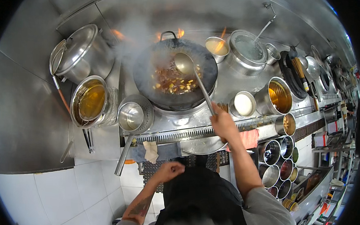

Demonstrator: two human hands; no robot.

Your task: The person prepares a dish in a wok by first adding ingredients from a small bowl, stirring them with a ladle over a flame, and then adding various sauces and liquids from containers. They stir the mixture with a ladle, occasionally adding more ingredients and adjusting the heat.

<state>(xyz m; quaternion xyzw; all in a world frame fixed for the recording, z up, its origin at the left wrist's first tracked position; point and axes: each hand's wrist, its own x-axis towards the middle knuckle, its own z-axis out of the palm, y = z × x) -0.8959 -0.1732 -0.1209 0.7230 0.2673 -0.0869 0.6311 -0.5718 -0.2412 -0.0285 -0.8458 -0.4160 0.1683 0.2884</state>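
Note:
My right hand (224, 122) grips the handle of a long metal ladle (184, 64), whose bowl lies over the far part of a dark wok (142, 77). Pale yellow chunks and dark pieces in brown sauce (172, 81) lie in the wok, and steam hides its upper left. With curled fingers and nothing seen in it, my left hand (171, 171) hangs near my dark apron (206, 199), below the counter's front edge. Between that hand and the wok, a folded cream cloth (150, 152) lies over a blue-grey cloth (171, 151).
Flames (180, 33) rise behind the wok. Left stand a lidded pot (102, 56), an oil container (76, 107) and a perforated ladle (148, 114) with a metal cup. Right are a pot of white liquid (244, 104), another oil pot (261, 101), a water pot (246, 65) and several seasoning containers (269, 175).

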